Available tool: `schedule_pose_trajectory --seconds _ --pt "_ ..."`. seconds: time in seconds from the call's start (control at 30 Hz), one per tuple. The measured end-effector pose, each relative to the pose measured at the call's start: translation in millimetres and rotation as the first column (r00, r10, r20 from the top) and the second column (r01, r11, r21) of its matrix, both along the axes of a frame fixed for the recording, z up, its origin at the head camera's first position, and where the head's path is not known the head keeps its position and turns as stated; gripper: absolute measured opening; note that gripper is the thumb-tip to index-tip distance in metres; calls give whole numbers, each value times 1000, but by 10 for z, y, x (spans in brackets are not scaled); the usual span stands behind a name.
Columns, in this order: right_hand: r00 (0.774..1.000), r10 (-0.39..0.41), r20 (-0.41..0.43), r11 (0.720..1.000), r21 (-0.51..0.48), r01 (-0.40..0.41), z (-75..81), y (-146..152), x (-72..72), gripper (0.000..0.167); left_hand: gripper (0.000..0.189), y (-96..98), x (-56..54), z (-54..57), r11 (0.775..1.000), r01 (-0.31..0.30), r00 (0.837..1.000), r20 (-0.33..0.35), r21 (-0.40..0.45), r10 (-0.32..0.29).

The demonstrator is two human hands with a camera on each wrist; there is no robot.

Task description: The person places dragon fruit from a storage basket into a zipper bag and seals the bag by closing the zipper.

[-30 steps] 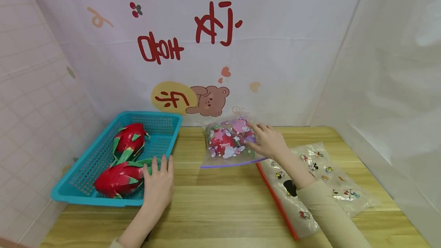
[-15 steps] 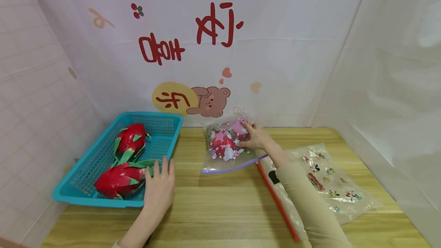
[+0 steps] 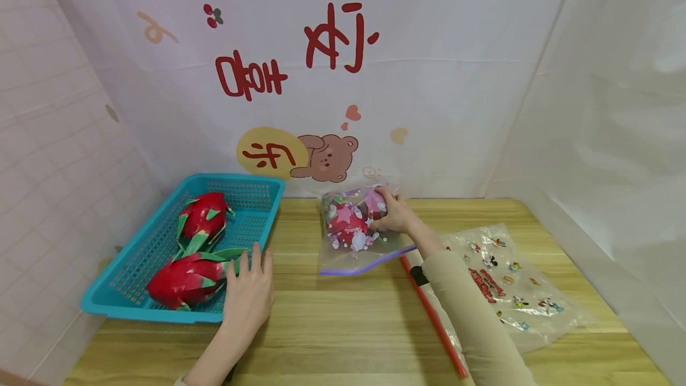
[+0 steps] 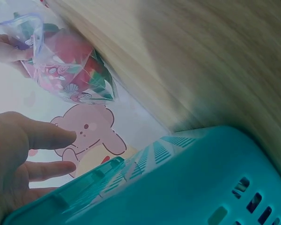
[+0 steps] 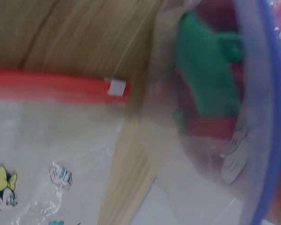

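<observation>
A clear zip bag (image 3: 348, 258) with pink and white prints and a purple seal lies at the table's back middle, dragon fruit showing inside. My right hand (image 3: 396, 214) grips its right side, thumb spread from the fingers; the left wrist view also shows this bag (image 4: 70, 70). In the right wrist view the purple seal (image 5: 269, 117) crosses close before the camera. On the left, my left hand (image 3: 249, 285) rests with loosely extended fingers over the right rim of a blue basket (image 3: 145, 313). Its fingertips are by the green leaves of a red dragon fruit (image 3: 184, 282).
A second dragon fruit (image 3: 203, 216) lies further back in the basket. At the right, a flat clear bag (image 3: 514, 290) with cartoon prints and a red seal (image 3: 434, 314) lies partly under the right sleeve. A printed white cloth (image 3: 439, 106) hangs behind the table.
My right hand has shifted left along the zip bag, and the bag's seal edge has come slightly nearer and to the right. The left hand has stayed over the basket rim.
</observation>
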State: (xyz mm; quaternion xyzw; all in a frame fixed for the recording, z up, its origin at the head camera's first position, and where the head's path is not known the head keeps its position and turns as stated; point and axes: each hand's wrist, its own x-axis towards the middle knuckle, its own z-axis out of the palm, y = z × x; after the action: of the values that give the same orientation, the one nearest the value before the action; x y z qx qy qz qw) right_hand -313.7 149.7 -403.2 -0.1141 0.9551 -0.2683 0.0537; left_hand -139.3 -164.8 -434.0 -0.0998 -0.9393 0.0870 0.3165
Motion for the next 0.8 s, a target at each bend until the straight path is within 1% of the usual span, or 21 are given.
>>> schedule_pose_trajectory --seconds 0.13,0.3,0.43,0.53,0.63,0.7,0.73,0.8 --pt "999 -25 -27 1000 10 26 0 -40 36 94 56 -6 -3 -14 1000 14 1000 -18 4 -14" --pt "997 -72 -41 997 40 73 6 -44 47 87 56 -6 1 -20 1000 18 1000 0 16 -18" --pt "996 -59 -74 996 70 64 10 -10 84 86 54 0 -2 -26 999 25 1000 -3 21 -24" --pt "988 -21 -155 994 103 38 10 44 142 86 53 3 -3 -26 999 30 999 -12 19 -30" --pt "965 -7 -262 990 136 44 -1 95 213 82 52 -3 -3 -22 999 32 999 -13 17 -32" --pt "940 1 -341 988 149 52 -14 116 257 67 52 -9 -2 -17 999 32 999 -14 17 -32" --pt "923 8 -385 987 152 54 -20 122 275 59 52 -12 -3 -17 999 32 999 -14 18 -32" --pt "881 31 -473 986 161 52 -19 122 297 39 51 -17 -4 -15 999 31 999 -15 20 -30"
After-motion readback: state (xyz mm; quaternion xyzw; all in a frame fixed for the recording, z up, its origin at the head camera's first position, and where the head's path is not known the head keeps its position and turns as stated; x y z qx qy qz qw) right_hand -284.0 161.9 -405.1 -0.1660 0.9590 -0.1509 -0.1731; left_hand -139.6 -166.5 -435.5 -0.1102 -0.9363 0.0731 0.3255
